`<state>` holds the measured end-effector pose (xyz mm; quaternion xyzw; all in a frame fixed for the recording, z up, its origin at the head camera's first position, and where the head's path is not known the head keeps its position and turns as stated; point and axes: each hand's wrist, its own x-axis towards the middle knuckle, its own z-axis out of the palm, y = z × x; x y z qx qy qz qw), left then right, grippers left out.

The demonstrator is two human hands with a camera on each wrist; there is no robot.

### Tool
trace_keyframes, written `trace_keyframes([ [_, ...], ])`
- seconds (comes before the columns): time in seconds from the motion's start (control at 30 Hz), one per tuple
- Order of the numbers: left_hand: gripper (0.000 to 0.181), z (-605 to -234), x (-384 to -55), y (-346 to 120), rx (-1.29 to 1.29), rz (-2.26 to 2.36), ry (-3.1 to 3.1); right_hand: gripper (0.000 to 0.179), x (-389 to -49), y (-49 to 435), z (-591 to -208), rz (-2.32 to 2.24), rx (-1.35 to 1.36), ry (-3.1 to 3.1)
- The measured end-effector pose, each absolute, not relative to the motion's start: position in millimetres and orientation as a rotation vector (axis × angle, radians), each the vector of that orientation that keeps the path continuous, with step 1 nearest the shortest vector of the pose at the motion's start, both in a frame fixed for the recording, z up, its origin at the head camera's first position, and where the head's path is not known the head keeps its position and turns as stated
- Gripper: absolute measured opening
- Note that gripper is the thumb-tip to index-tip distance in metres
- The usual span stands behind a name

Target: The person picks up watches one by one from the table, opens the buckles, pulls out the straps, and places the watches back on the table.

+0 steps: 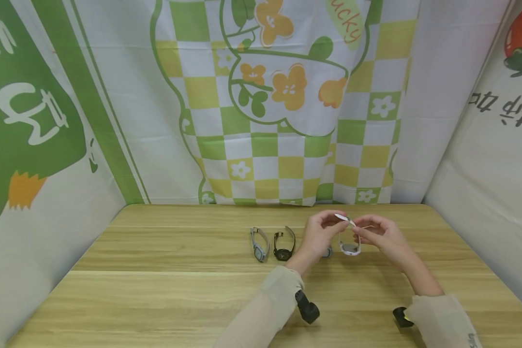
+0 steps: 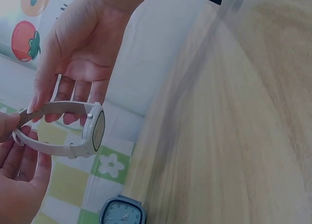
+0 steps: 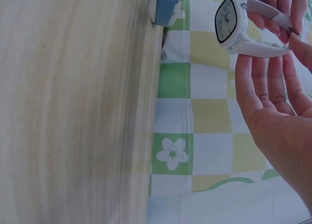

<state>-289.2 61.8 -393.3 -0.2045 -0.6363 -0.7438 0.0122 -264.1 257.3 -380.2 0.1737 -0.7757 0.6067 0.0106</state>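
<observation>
A white wristwatch [image 1: 350, 249] hangs above the table between both hands, its square face lowermost and its strap forming a loop. The left hand [image 1: 320, 236] pinches one strap end between thumb and fingers. From the other side, the right hand [image 1: 382, 238] pinches the other strap part beside the buckle. In the right wrist view the white watch [image 3: 228, 21] shows its dark-rimmed dial, and the two strap ends meet at the fingertips. A blue-grey watch [image 2: 123, 212] stands on the table close to the left hand, mostly hidden behind it in the head view.
A grey watch [image 1: 259, 250] and a black watch [image 1: 283, 252] stand side by side on the wooden table [image 1: 165, 290], left of the hands. Behind the table hangs a checkered, flowered curtain [image 1: 265, 169]. Printed cloth walls [image 1: 483, 193] flank both sides.
</observation>
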Motion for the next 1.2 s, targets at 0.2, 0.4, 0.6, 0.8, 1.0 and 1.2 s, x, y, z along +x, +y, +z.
trace_keyframes([
  [0.2, 0.021, -392.3, -290.2, 57.8, -0.678, -2.157, -2.078, 0.023, -264.8, 258.6, -381.4, 1.892, 0.588, -2.399],
  [0.4, 0.021, -391.0, -291.1, 56.1, -0.702, -2.089, -2.126, 0.023, -265.9, 259.2, -381.6, 1.894, 0.621, -2.382],
  [0.6, 0.021, -389.1, -291.3, 53.9, -0.709, -2.067, -2.137, 0.024, -266.5, 261.0, -381.4, 1.893, 0.607, -2.378],
  [0.8, 0.02, -389.6, -292.9, 52.8, -0.708, -2.062, -2.141, 0.025, -265.7, 262.4, -381.5, 1.875, 0.58, -2.374],
  [1.0, 0.018, -389.8, -292.6, 52.6, -0.701, -2.075, -2.121, 0.02, -265.3, 263.8, -381.6, 1.855, 0.575, -2.36],
  [1.2, 0.017, -390.3, -292.9, 52.6, -0.696, -2.069, -2.121, 0.018, -267.0, 264.1, -382.8, 1.898, 0.611, -2.302],
])
